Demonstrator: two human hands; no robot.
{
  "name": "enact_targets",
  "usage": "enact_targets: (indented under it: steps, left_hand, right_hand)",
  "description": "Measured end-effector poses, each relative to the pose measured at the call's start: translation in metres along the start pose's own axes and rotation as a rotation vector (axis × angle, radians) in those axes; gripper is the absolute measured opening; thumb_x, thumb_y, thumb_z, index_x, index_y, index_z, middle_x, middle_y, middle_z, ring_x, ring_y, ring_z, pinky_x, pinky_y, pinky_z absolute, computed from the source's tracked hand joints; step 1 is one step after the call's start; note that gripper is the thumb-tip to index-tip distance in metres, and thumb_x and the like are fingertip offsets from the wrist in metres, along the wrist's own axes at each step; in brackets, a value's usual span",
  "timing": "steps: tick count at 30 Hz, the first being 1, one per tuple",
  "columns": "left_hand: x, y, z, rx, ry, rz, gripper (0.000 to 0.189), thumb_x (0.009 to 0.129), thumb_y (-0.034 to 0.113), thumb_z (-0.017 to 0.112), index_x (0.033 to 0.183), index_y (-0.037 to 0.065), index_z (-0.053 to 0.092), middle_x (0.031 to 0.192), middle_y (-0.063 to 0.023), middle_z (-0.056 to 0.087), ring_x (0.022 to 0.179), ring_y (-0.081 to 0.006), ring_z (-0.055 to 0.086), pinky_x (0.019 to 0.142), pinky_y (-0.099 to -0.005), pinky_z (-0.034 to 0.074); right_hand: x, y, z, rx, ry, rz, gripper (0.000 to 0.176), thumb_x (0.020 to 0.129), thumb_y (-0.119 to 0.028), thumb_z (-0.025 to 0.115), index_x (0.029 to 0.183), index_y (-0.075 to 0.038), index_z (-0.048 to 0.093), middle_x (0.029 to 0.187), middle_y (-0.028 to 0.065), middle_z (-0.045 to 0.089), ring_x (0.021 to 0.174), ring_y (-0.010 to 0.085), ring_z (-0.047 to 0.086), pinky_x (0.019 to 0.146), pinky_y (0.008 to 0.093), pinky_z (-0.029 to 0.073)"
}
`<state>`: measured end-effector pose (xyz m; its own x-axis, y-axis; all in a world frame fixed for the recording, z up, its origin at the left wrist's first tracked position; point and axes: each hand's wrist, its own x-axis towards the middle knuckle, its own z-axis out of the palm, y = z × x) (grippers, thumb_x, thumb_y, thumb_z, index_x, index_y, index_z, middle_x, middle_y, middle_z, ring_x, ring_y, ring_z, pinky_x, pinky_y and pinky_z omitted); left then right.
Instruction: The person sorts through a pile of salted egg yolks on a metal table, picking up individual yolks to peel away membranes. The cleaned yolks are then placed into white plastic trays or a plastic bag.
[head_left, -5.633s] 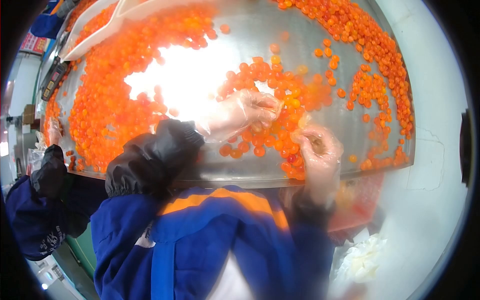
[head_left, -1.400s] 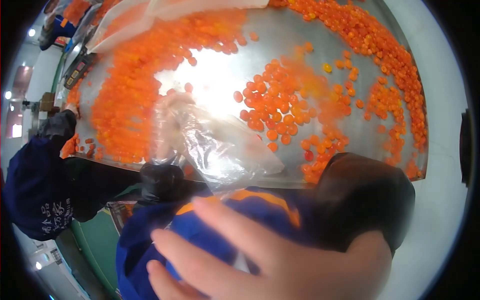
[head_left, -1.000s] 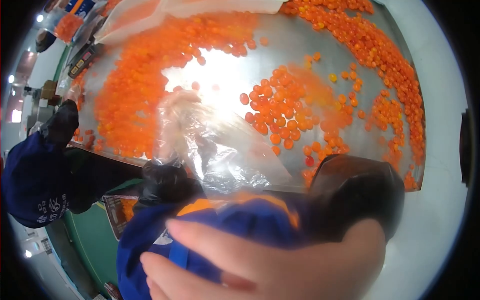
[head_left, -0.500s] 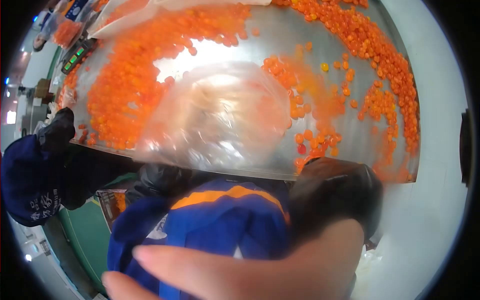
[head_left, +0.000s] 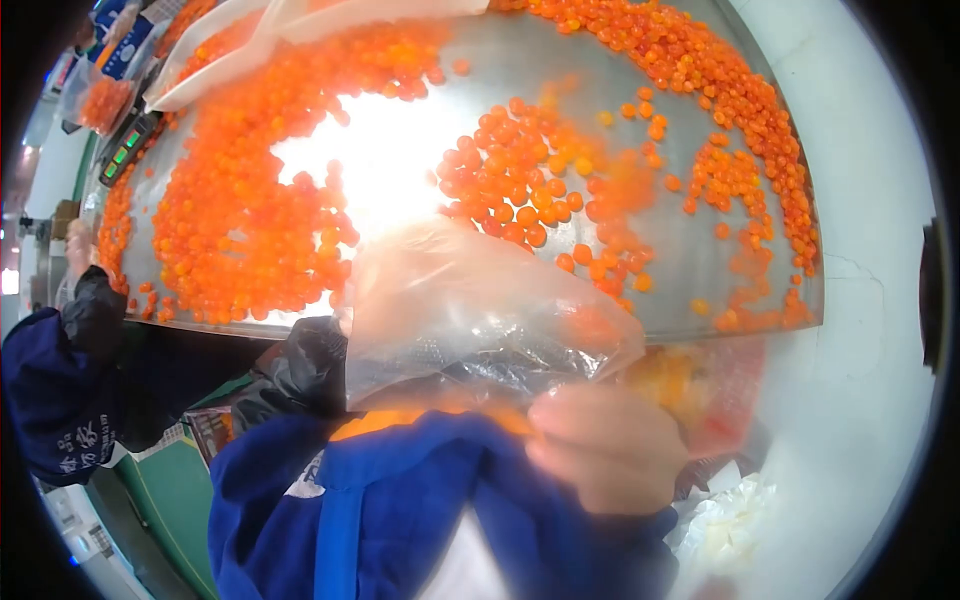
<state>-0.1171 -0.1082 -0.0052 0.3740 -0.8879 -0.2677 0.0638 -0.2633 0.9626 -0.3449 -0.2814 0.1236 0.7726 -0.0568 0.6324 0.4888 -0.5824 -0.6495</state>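
Note:
A clear plastic bag (head_left: 470, 325) spreads over the front edge of the metal table, in front of my body. My left hand (head_left: 400, 265) shows faintly through the film at the bag's left side, closed on it, its fingers mostly veiled by plastic. At the bag's lower right edge, my right hand (head_left: 608, 450) is curled with the film between its fingers; motion blurs it. Just beyond the bag lies a cluster of small round orange balls (head_left: 510, 170). A wide heap of the same balls (head_left: 240, 230) covers the table at left.
More orange balls (head_left: 740, 90) line the table's (head_left: 800, 60) far right rim. White trays (head_left: 360, 12) and a scale with green digits (head_left: 125, 150) stand at the back left. Another person's sleeved arm (head_left: 95, 310) reaches in at left. A red container (head_left: 725, 400) is at right.
My right hand has moved up from the bottom, fingers stretched before, and has closed on the bag's edge. The bag has come down toward my body, uncovering orange balls.

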Motion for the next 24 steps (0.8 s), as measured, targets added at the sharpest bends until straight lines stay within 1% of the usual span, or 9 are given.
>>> enact_targets:
  steps: [4, 6, 10, 13, 15, 19, 21, 22, 24]
  left_hand:
    - [0.019, -0.024, 0.015, -0.104, 0.176, -0.011, 0.022, 0.094, 0.015, 0.058, 0.107, 0.001, 0.07, 0.111, -0.0133, 0.07, 0.094, -0.0272, 0.067, 0.084, -0.034, 0.053]
    - [0.026, -0.032, 0.019, -0.139, 0.237, 0.0, 0.023, 0.094, 0.016, 0.059, 0.107, 0.002, 0.07, 0.111, -0.0135, 0.07, 0.093, -0.0276, 0.067, 0.083, -0.0341, 0.053]
    - [0.031, -0.036, 0.021, -0.133, 0.308, 0.019, 0.023, 0.094, 0.016, 0.059, 0.108, 0.002, 0.07, 0.11, -0.0139, 0.071, 0.092, -0.0283, 0.067, 0.082, -0.0344, 0.053]
    - [0.034, -0.016, 0.025, -0.106, 0.334, 0.039, 0.024, 0.094, 0.017, 0.059, 0.108, 0.002, 0.07, 0.11, -0.014, 0.071, 0.091, -0.0287, 0.067, 0.081, -0.0346, 0.053]
    - [0.04, 0.021, 0.034, 0.1, 0.227, -0.111, 0.03, 0.093, 0.005, 0.053, 0.118, -0.001, 0.068, 0.103, -0.0098, 0.072, 0.094, -0.0183, 0.066, 0.085, -0.0327, 0.053]
    - [0.059, 0.035, 0.037, 0.324, 0.026, -0.075, 0.032, 0.087, 0.001, 0.052, 0.113, -0.001, 0.071, 0.102, -0.0131, 0.073, 0.096, -0.0173, 0.068, 0.084, -0.0324, 0.053]
    - [0.066, 0.036, 0.045, 0.43, 0.046, 0.205, 0.018, 0.08, 0.008, 0.065, 0.092, 0.003, 0.076, 0.087, -0.0171, 0.073, 0.077, -0.0289, 0.069, 0.073, -0.0376, 0.054]
    - [0.071, 0.037, 0.045, 0.431, 0.056, 0.207, 0.018, 0.08, 0.008, 0.065, 0.092, 0.003, 0.076, 0.087, -0.0171, 0.073, 0.077, -0.0289, 0.069, 0.073, -0.0376, 0.054]
    - [0.081, 0.031, 0.047, 0.595, 0.02, 0.258, 0.019, 0.081, 0.011, 0.065, 0.095, 0.005, 0.077, 0.08, -0.0137, 0.072, 0.077, -0.0307, 0.069, 0.071, -0.0406, 0.055]
  right_hand:
    - [-0.004, -0.005, 0.012, -0.205, 0.026, 0.039, 0.031, 0.077, -0.002, 0.059, 0.106, 0.004, 0.071, 0.111, 0.0178, 0.07, 0.102, 0.0329, 0.068, 0.089, 0.0389, 0.057]
    - [-0.007, 0.003, 0.015, -0.5, 0.034, 0.271, 0.037, 0.073, 0.003, 0.055, 0.106, 0.005, 0.07, 0.105, 0.0157, 0.07, 0.096, 0.0327, 0.067, 0.086, 0.039, 0.056]
    - [-0.024, 0.004, 0.018, -0.605, 0.295, 0.51, 0.042, 0.07, 0.011, 0.054, 0.107, 0.003, 0.072, 0.098, 0.0137, 0.07, 0.084, 0.0321, 0.064, 0.075, 0.041, 0.054]
    - [-0.044, 0.009, 0.014, -0.687, 0.167, 0.532, 0.041, 0.072, 0.011, 0.056, 0.108, 0.0, 0.073, 0.102, 0.0119, 0.067, 0.089, 0.0316, 0.06, 0.078, 0.0434, 0.05]
    - [-0.053, 0.012, 0.013, -0.698, -0.018, 0.578, 0.043, 0.072, 0.009, 0.06, 0.111, -0.004, 0.074, 0.111, 0.0115, 0.066, 0.102, 0.0316, 0.059, 0.088, 0.0436, 0.049]
    - [-0.058, 0.035, 0.011, -0.683, -0.01, 0.46, 0.044, 0.077, 0.009, 0.06, 0.116, -0.005, 0.072, 0.115, 0.0148, 0.066, 0.108, 0.0366, 0.06, 0.095, 0.0416, 0.049]
    - [-0.067, 0.051, 0.005, -0.072, -0.021, 0.776, 0.04, 0.088, 0.008, 0.058, 0.126, -0.001, 0.065, 0.124, 0.0157, 0.065, 0.116, 0.0348, 0.062, 0.104, 0.04, 0.047]
    - [-0.074, 0.058, 0.005, -0.07, -0.027, 0.766, 0.04, 0.088, 0.008, 0.058, 0.126, -0.001, 0.065, 0.124, 0.0157, 0.065, 0.116, 0.0348, 0.062, 0.104, 0.04, 0.047]
    - [-0.089, 0.072, 0.011, 0.437, 0.148, 0.962, 0.041, 0.098, 0.003, 0.056, 0.138, 0.003, 0.054, 0.129, 0.0148, 0.065, 0.119, 0.0266, 0.062, 0.107, 0.038, 0.046]
